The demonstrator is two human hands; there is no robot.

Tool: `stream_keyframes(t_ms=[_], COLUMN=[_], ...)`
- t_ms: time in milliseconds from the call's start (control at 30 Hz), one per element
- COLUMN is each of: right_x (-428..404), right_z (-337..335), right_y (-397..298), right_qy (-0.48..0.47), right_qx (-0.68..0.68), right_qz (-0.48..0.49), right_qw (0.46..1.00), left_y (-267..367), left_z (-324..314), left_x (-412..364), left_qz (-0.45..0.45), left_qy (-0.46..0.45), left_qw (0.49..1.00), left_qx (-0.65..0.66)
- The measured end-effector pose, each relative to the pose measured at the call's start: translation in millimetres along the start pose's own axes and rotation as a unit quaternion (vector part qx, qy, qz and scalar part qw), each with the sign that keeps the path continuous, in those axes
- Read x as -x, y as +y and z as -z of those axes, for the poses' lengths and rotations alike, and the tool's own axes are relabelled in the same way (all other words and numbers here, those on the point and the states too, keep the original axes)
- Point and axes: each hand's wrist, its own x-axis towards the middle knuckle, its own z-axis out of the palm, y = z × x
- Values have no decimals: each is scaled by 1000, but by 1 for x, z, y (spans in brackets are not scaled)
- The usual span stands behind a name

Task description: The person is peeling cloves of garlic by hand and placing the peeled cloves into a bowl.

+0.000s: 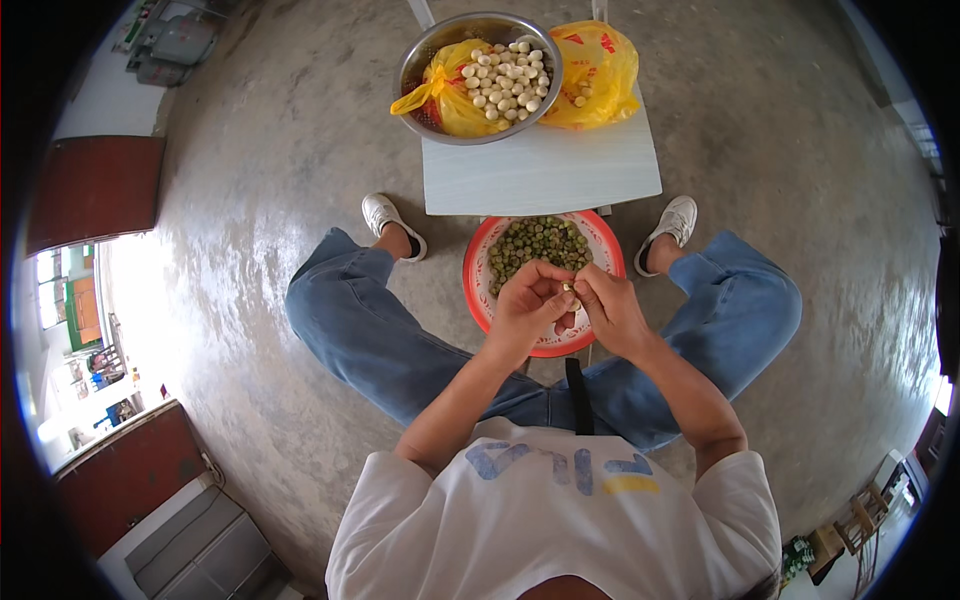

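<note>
My left hand (pixel 531 301) and my right hand (pixel 609 306) meet over a round red-and-white patterned tray (pixel 470 274). Pinched between the fingertips of both is a small pale piece (pixel 568 287), partly hidden by the fingers; it looks like a lotus seed. On the far half of the tray lies a heap of small round green pieces (pixel 536 247), which look like unpeeled lotus seeds or their skins. Beyond, a metal colander (pixel 409 64) holds many white round seeds (pixel 506 81) beside a knotted yellow plastic bag (pixel 457 101).
A low pale table or stool (pixel 540 169) carries the colander and a second yellow bag (pixel 592 75) with a few pale pieces on it. My feet in white shoes (pixel 382 214) flank the tray on the concrete floor (pixel 285 150). Gas cylinders (pixel 176 41) stand far left.
</note>
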Motion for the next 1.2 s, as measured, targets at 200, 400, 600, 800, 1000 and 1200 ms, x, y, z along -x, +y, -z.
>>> stream_keyframes(t_ms=[200, 400, 600, 800, 1000, 1200], right_x=[1, -1, -3, -1, 1, 1], right_z=[2, 1, -3, -4, -5, -5], right_y=[2, -1, 6, 8, 11, 13], right_qy=[-5, 56, 86, 39, 18, 26], right_qx=[-44, -3, 109, 109, 106, 82], right_qz=[-33, 23, 131, 107, 109, 92], right_qw=[998, 998, 982, 988, 988, 992], left_y=[5, 9, 11, 11, 12, 4], left_z=[9, 19, 25, 31, 29, 24], left_x=[0, 0, -1, -2, -4, -4], left_qz=[29, 22, 39, 87, 95, 113], left_qy=[-38, -31, -31, -41, -50, -63], left_qw=[998, 999, 992, 988, 981, 980], left_qx=[47, -14, -118, -123, -159, -151])
